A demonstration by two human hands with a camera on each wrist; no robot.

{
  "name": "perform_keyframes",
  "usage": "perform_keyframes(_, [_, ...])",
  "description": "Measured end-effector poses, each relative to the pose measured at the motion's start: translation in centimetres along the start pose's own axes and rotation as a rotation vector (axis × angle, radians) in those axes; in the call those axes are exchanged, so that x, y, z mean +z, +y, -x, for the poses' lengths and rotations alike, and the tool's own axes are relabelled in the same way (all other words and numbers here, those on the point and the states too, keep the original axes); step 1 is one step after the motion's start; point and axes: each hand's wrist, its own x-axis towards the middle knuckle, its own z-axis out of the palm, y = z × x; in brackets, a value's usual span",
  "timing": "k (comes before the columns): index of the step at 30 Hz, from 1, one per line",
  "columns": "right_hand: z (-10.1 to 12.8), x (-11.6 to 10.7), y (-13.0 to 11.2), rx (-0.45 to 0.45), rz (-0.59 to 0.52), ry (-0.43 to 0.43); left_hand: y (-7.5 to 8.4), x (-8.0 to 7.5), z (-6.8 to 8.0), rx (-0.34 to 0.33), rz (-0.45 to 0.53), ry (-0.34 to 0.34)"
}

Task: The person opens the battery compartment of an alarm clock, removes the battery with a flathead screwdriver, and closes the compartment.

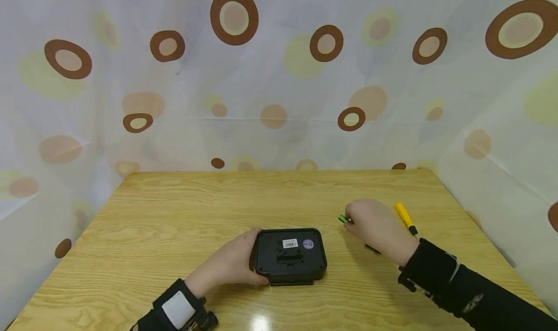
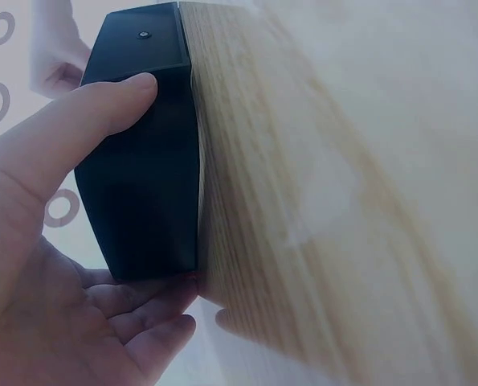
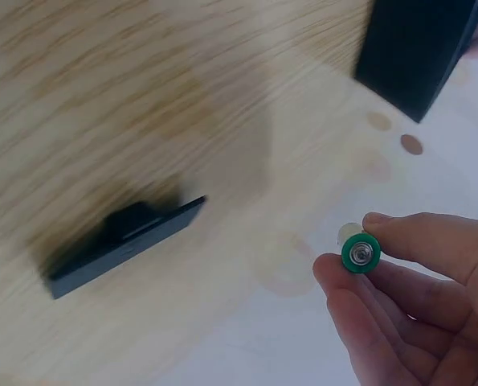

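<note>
A black box-shaped device (image 1: 305, 260) lies on the wooden table with its back up, showing a white barcode label, a round purple sticker and an open battery slot. My left hand (image 1: 233, 260) grips its left end; in the left wrist view the thumb lies over one side of the device (image 2: 146, 185) and the fingers are at its far side. Off to the right, my right hand (image 1: 377, 227) pinches a small green battery (image 3: 360, 253) between thumb and fingertips, above the table. A thin black battery cover (image 3: 130, 251) lies below that hand, mostly hidden by it in the head view.
A screwdriver with a yellow handle (image 1: 405, 215) lies to the right, its shaft partly behind the right wrist. The wooden table (image 1: 196, 200) meets a patterned curtain (image 1: 270, 142) at the back and both sides.
</note>
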Motion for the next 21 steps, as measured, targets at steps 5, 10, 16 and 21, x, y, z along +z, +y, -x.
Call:
perform_keyframes(5, [-0.2, 0.9, 1.6, 0.017, 0.039, 0.009, -0.1, 0.1, 0.0, -0.007, -0.001, 0.001])
perform_keyframes(10, [-0.3, 1.9, 2.8, 0.059, 0.035, 0.001, -0.1, 0.1, 0.0, -0.01, 0.0, 0.007])
perform_keyframes(16, [-0.3, 2.7, 4.4, 0.078, 0.009, 0.019, 0.0, 0.1, 0.0, -0.01, -0.002, 0.006])
perform_keyframes(21, [-0.2, 3.0, 5.5, 0.089, -0.001, 0.011, 0.0, 0.0, 0.0, -0.013, 0.0, 0.002])
